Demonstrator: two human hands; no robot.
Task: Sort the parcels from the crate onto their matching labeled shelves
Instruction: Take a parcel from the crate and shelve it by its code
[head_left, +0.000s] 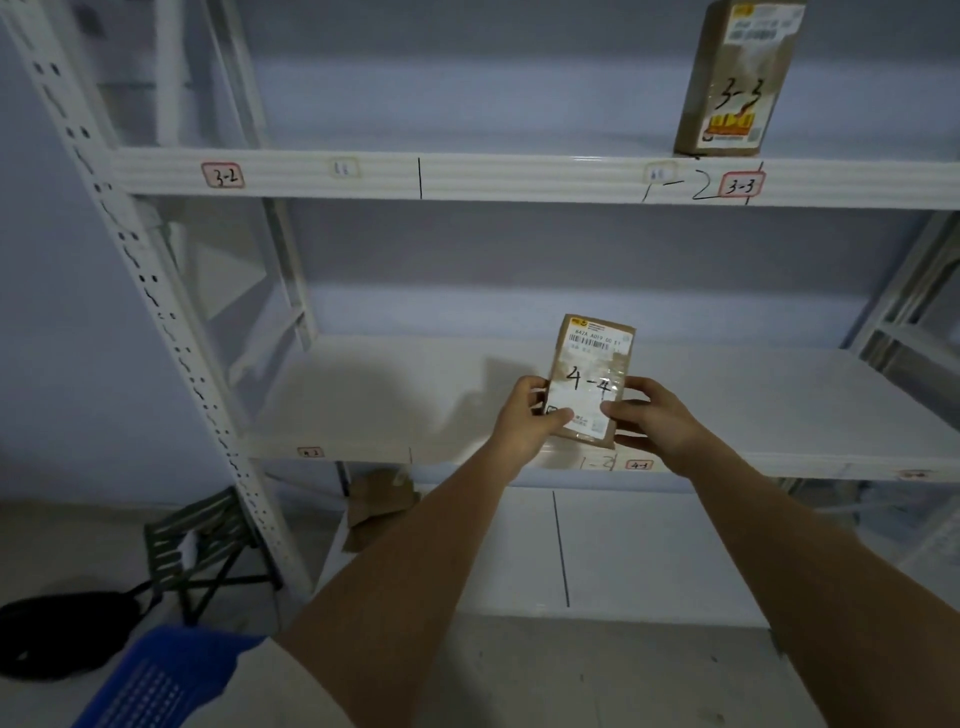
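Both hands held one small brown parcel (589, 382) marked 4-4, upright, its long axis running up and down with the barcode end at the top. The left hand (530, 415) gripped its lower left edge, thumb across the front, and the right hand (649, 415) gripped its lower right edge the same way, so neither hand was nearer than the other. The parcel stood over the front lip of the middle shelf (363, 405), its bottom edge at or just above the board; contact could not be told.

Just below it, on the shelf edge, a small red-bordered tag (638, 464) seemed to read 4-3, though it was blurred. Another tag (913, 474), further right on the same edge, was too smeared to read. If that one is 4-4, the parcel probably belongs further right.

On the upper shelf, a second parcel (737, 78) marked 3-3 stood above its 3-3 tag (740, 185). The blue crate (150, 680) sat near left, by the person's elbow
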